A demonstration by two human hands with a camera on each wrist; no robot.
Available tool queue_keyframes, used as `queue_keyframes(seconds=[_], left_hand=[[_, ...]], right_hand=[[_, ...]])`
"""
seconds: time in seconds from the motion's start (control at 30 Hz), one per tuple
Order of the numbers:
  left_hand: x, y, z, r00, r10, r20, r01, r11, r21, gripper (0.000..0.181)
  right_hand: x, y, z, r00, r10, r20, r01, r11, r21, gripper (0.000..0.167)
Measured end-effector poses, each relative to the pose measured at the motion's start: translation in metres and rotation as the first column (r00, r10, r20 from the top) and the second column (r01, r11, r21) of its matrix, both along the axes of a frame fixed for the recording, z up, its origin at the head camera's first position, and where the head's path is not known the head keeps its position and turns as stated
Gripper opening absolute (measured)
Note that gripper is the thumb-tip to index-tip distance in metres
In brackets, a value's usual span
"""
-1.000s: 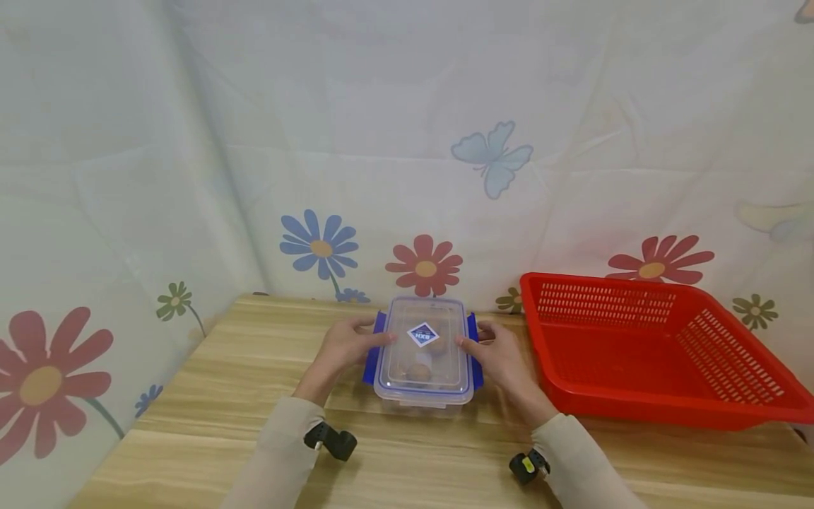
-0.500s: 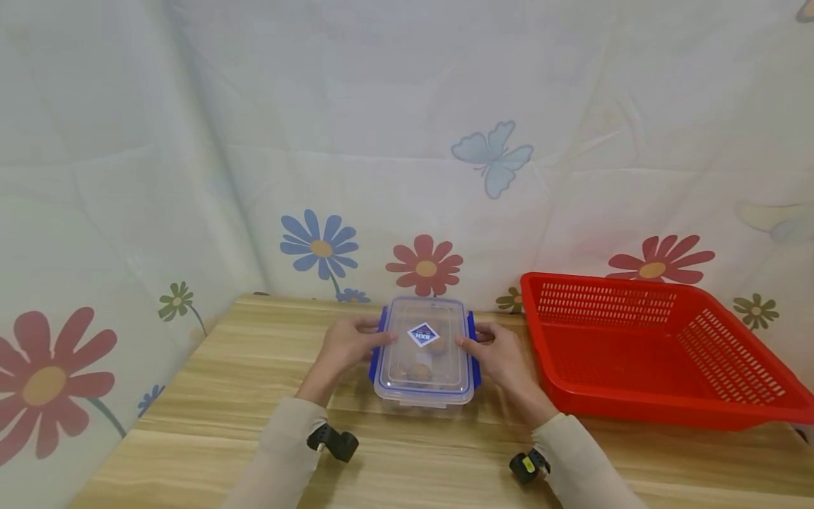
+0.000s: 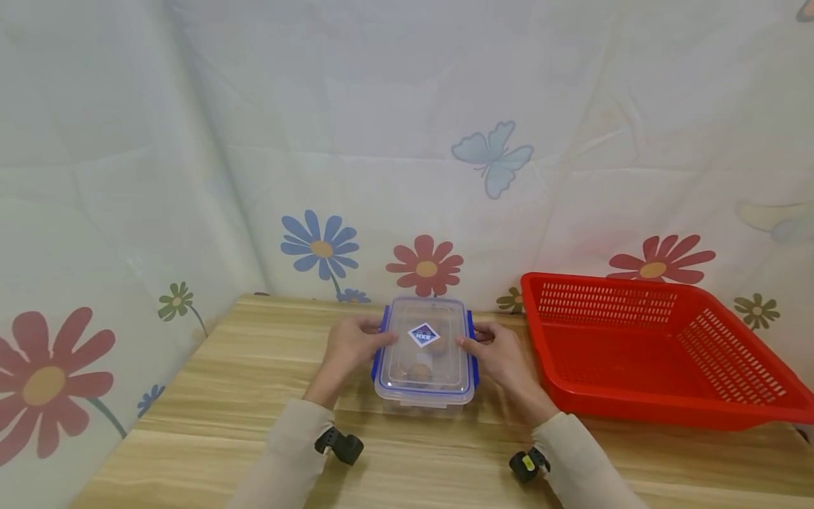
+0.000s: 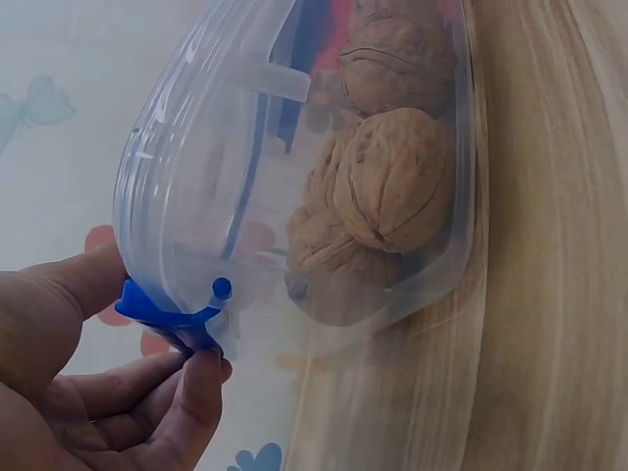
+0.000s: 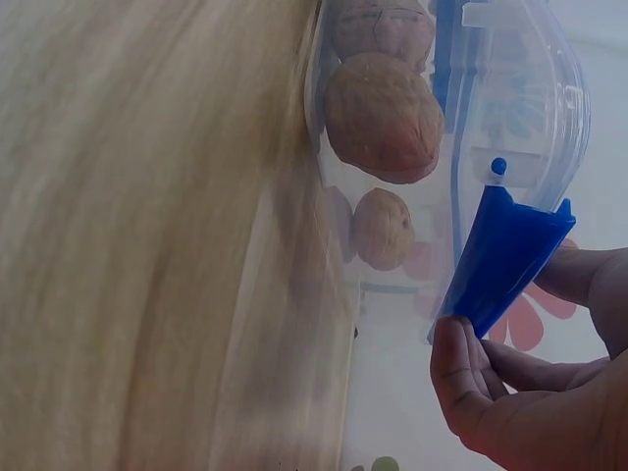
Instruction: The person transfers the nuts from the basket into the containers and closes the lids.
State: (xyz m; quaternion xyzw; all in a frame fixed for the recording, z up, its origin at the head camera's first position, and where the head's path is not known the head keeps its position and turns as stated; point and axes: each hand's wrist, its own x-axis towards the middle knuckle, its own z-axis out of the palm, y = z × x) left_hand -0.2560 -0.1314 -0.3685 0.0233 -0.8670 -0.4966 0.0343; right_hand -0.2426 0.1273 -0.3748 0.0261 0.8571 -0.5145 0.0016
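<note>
A clear plastic food container (image 3: pixel 420 385) with a blue-edged lid and a diamond label (image 3: pixel 423 335) stands on the table. Several walnuts (image 4: pixel 396 179) show through its walls. At its left side my left hand (image 3: pixel 350 346) has the thumb on the lid and the fingers curled against the blue latch (image 4: pixel 177 319), which lies close to the wall. My right hand (image 3: pixel 502 351) grips the opposite side likewise, thumb on the lid's edge. There, in the right wrist view, the blue latch (image 5: pixel 510 257) slants outward from the wall, with fingertips at its lower edge.
To the right stands a red plastic basket (image 3: pixel 636 406) with slotted walls. The wood-grain table (image 3: pixel 210 410) meets a flower-printed curtain (image 3: pixel 381 141) at the back. A small black camera sits on each wrist.
Both blue side latches have swung inward, nearer the container's walls. The left wrist has shifted slightly right; the container has stayed about where it was.
</note>
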Motion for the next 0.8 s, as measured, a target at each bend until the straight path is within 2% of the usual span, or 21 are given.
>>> queue_keyframes(seconds=[0.17,0.47,0.8], left_hand=[[0.0026,0.0034,0.0031,0.999,0.019,-0.036,-0.021,0.998,-0.066,0.038],[0.0045,0.0091,0.0041,0.997,0.022,-0.080,-0.032,0.992,-0.123,0.033],[0.0040,0.0073,0.0039,0.996,0.021,-0.088,-0.032,0.991,-0.134,0.032]], right_hand=[[-0.0009,0.0001,-0.0003,1.000,0.006,-0.008,-0.005,1.000,0.008,0.053],[-0.0012,0.0002,-0.0008,1.000,0.007,-0.003,-0.007,1.000,0.003,0.053],[-0.0017,0.0017,-0.0006,1.000,0.018,-0.011,-0.018,1.000,0.016,0.053]])
